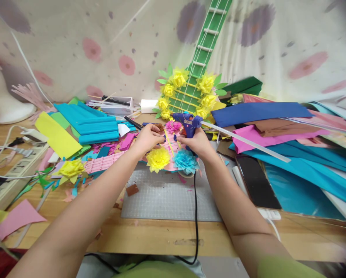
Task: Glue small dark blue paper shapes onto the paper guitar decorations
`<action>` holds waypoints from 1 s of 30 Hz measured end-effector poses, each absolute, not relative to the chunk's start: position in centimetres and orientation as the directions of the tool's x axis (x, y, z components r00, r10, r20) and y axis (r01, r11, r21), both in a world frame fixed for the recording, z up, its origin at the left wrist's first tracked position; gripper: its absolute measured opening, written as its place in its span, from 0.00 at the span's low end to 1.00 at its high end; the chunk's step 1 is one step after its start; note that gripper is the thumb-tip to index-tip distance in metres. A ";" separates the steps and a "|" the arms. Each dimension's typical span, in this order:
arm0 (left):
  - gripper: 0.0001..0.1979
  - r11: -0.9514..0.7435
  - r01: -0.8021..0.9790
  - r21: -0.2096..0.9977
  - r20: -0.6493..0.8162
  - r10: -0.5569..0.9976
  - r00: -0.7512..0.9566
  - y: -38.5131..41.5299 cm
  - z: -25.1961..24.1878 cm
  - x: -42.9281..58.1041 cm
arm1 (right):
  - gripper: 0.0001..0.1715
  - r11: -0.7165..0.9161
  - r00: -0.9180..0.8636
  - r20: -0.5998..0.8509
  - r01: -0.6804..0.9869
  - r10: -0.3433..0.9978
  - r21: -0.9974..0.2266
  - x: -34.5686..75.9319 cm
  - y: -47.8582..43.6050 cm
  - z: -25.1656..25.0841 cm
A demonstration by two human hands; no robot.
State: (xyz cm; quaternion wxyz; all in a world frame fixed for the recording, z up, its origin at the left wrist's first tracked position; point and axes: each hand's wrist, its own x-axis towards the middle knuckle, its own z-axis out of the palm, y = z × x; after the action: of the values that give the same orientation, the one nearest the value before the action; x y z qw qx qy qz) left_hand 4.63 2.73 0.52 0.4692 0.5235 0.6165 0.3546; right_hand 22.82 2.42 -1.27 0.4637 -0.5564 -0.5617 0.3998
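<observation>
My right hand [196, 142] is wrapped round a blue glue gun [189, 122], which has a long translucent glue stick [245, 141] coming out of its back. The gun is held over a pink paper guitar [173, 165] lying on the cutting mat. My left hand [148, 139] is closed in a pinch at the guitar's far left side, close to a bit of brown paper [160, 126]; what its fingertips hold is hidden. On the guitar's body are a yellow paper flower [158, 159], a blue one [186, 161] and a pink one [173, 126]. Its neck [103, 163] runs left.
A green paper guitar [212, 38] ringed with yellow flowers leans at the back. Folded blue paper [89, 121] lies left, a power strip [19, 173] farther left. A phone [256, 181] and paper sheets [262, 114] lie right. The gun's black cord [196, 216] drops over the front edge.
</observation>
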 end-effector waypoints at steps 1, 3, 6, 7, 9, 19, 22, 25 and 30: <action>0.19 0.196 0.332 0.923 -0.200 0.979 -0.021 2.8 0.5 4.5 | 0.22 0.060 0.051 0.075 0.256 0.996 -0.965 22.8 2.4 -1.3; 0.19 0.208 0.357 0.911 -0.205 0.978 -0.047 2.9 0.6 4.4 | 0.22 0.055 0.060 0.074 0.261 0.995 -0.964 22.7 2.4 -1.4; 0.18 0.252 0.303 0.919 -0.242 0.968 -0.073 2.9 1.1 4.2 | 0.20 0.058 0.072 0.082 0.289 0.994 -0.956 22.5 2.4 -1.6; 0.17 0.263 0.270 0.926 -0.253 0.965 -0.074 2.9 1.2 4.0 | 0.20 0.056 0.076 0.083 0.308 0.994 -0.950 22.4 2.4 -1.6; 0.17 0.273 0.216 0.937 -0.264 0.962 -0.073 3.0 1.4 3.7 | 0.19 0.041 0.088 0.079 0.373 0.993 -0.927 22.2 2.5 -1.4; 0.13 0.280 0.065 0.958 -0.271 0.955 -0.119 2.4 1.9 2.0 | 0.28 0.043 -0.073 -0.004 0.625 0.997 -0.779 19.2 3.3 2.5; 0.14 0.260 0.069 0.963 -0.248 0.957 -0.149 2.0 1.4 1.6 | 0.31 0.052 -0.096 -0.014 0.652 0.995 -0.756 17.3 3.7 1.7; 0.14 0.247 0.051 0.968 -0.233 0.953 -0.193 1.7 0.7 1.0 | 0.34 0.042 -0.095 -0.024 0.637 0.995 -0.770 16.1 3.8 1.1; 0.15 0.239 -0.025 0.971 -0.238 0.941 -0.242 1.1 -0.3 0.7 | 0.34 -0.001 -0.072 -0.045 0.523 0.996 -0.852 15.6 3.5 1.4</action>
State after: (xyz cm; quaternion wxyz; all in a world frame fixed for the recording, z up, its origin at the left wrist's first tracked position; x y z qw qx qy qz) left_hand 0.70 1.13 -0.27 0.4906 0.3718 0.6156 0.4920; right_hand 15.56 3.47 1.43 0.3184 -0.6020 -0.6310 0.3715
